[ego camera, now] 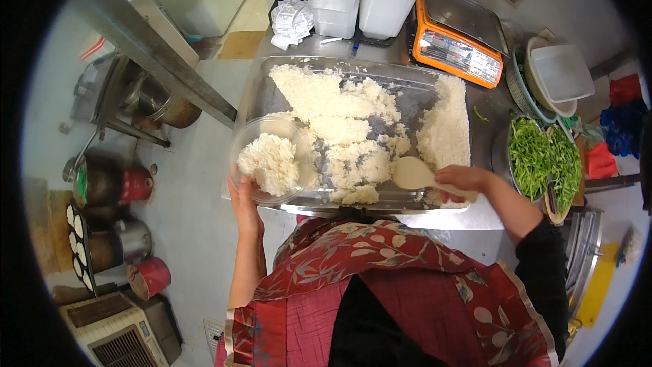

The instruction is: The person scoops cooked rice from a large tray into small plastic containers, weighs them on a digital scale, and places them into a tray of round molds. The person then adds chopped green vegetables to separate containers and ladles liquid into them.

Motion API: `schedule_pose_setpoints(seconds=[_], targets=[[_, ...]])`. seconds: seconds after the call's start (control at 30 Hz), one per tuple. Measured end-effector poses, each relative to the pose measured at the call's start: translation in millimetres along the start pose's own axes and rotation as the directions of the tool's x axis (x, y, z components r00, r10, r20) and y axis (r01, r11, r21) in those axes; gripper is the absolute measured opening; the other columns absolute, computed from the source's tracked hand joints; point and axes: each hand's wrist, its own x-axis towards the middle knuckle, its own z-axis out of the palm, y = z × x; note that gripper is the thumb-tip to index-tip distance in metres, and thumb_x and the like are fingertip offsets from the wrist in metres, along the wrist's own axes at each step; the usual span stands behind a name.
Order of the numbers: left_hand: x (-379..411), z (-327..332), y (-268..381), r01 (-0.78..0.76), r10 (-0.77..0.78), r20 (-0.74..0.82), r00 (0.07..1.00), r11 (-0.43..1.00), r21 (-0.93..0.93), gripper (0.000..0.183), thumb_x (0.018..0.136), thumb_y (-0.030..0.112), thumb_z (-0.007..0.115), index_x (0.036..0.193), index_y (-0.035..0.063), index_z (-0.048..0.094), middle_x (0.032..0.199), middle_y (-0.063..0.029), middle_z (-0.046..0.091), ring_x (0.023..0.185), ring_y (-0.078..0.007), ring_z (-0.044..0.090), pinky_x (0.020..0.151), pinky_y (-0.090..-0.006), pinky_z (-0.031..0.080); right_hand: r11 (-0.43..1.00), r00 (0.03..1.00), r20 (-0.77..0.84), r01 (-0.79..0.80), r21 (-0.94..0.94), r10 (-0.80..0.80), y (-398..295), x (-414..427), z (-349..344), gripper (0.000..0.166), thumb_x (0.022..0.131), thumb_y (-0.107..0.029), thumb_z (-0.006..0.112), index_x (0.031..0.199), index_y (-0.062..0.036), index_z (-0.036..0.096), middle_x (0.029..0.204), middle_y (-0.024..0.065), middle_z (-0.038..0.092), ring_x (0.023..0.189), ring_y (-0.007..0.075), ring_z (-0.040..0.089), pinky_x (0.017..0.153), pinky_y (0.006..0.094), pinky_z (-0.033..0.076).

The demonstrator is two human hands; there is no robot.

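A large metal tray (402,69) lies before me with cooked white rice (331,102) spread over it in broken patches. A thicker strip of rice (448,122) runs along its right side. My left hand (248,204) holds a clear round plastic bowl (305,163) with a clump of rice (270,163) inside, over the tray's front left corner. In my right hand (461,181) is a pale rice paddle (413,173) by its handle; its blade is over the tray, just left of the rice strip.
Behind the tray stand stacked plastic containers (333,0), crumpled paper slips (292,20) and an orange weighing scale (453,46). Cut green vegetables (530,155) fill a bowl at the right, near stacked basins (555,71). A metal post (163,51) slants at the left.
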Motion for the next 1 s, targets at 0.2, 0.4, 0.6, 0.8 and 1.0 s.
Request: schedule_pose_setpoints(seconds=[0.2,0.4,0.6,0.8,1.0], targets=[[-13,10,22,-0.152,0.159,-0.017,0.987,0.964,0.217,0.067,0.088,0.037,0.054,0.137,0.0036,0.025,0.116,-0.0143,0.048,0.103,-0.0203,0.048,0.09,-0.0323,0.038,0.905,0.959,0.097,0.213,0.369,-0.266,-36,100,68,0.025,0.093,-0.028,0.039,0.101,-0.0094,0.053,0.068,0.0006,0.051,0.046,0.0066,0.042,0.037,0.0215,0.033],[-12,7,22,-0.202,0.213,0.006,0.977,0.915,0.35,0.065,0.09,0.034,0.053,0.137,0.0009,0.022,0.105,-0.0144,0.052,0.092,-0.0191,0.052,0.08,-0.0302,0.043,0.882,0.924,0.016,0.359,0.305,-0.381,-57,101,88,0.025,0.093,-0.028,0.039,0.101,-0.0075,0.051,0.064,0.0022,0.051,0.041,0.0072,0.04,0.036,0.0225,0.032],[-15,34,2,-0.16,0.14,0.098,0.985,0.954,0.252,0.064,0.09,0.035,0.052,0.136,0.0009,0.024,0.111,-0.0139,0.05,0.092,-0.0178,0.051,0.077,-0.0294,0.044,0.679,0.749,-0.044,0.572,-0.46,-0.661,-108,28,98,0.044,0.093,-0.023,0.041,0.129,0.0007,0.036,0.067,0.0091,0.055,0.05,0.0183,0.051,0.047,0.0307,0.043],[-14,44,-13,0.225,-0.189,0.271,0.944,0.968,-0.109,0.063,0.089,0.049,0.046,0.135,0.01,0.028,0.126,-0.0118,0.045,0.105,-0.0221,0.05,0.077,-0.0308,0.046,0.335,0.552,-0.097,0.349,-0.875,-0.828,-121,21,83,0.034,0.09,-0.017,0.041,0.123,-0.0075,0.043,0.068,0.0171,0.058,0.059,0.0287,0.059,0.053,0.0394,0.048],[-20,41,3,0.501,-0.318,0.445,0.837,0.774,-0.388,0.074,0.086,0.063,0.033,0.136,0.0084,0.027,0.131,-0.0154,0.043,0.114,-0.0326,0.048,0.08,-0.0462,0.052,0.585,0.84,-0.329,-0.017,-0.811,-0.431,-39,77,43,0.039,0.093,-0.029,0.038,0.131,-0.017,0.036,0.073,0.0198,0.059,0.067,0.0346,0.06,0.063,0.0433,0.047]])
